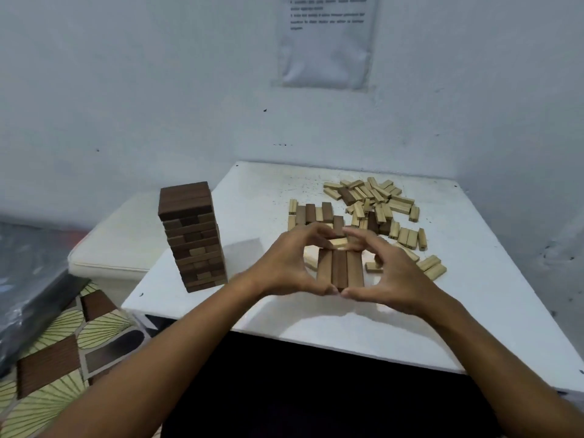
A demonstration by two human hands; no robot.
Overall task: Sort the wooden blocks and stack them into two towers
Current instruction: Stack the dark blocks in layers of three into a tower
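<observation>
At a white square tabletop (284,317), I frame three dark brown rectangular wooden blocks (340,272) between both hands, squaring them into one flat row of the kind the tower's layers are made of. My left hand (284,263) curls in from 9 o'clock and my right hand (395,273) from 3 o'clock. The thumbs nearly meet against the near ends at 6 o'clock, and the fingertips close over the far ends at 12 o'clock. Both hands are narrowed around the row, gripping it by the ends and sides, which I judge keeps the blocks flush and lets them lift as one piece.

The three blocks lie side by side, long faces touching, ends roughly level, a matt walnut colour with faint grain. One pale block shows just beyond my fingertips; I cannot tell whether a finger touches it.

At 9 o'clock from the row, near the table's left edge, stands a tall tower of dark brown blocks (192,238), its layers crossing in alternate directions and its top layer looking complete. That is probably where this row goes.

Between 12 and 2 o'clock sprawls a loose heap of pale tan wooden blocks (373,200), with a few dark ones mixed in. Closer in, a short line of alternating dark and pale blocks (311,214) lies just beyond my fingers. No pale tower has begun, so I judge the sorting about half done.

A printed paper sheet (327,39) hangs on the wall at 12 o'clock.
</observation>
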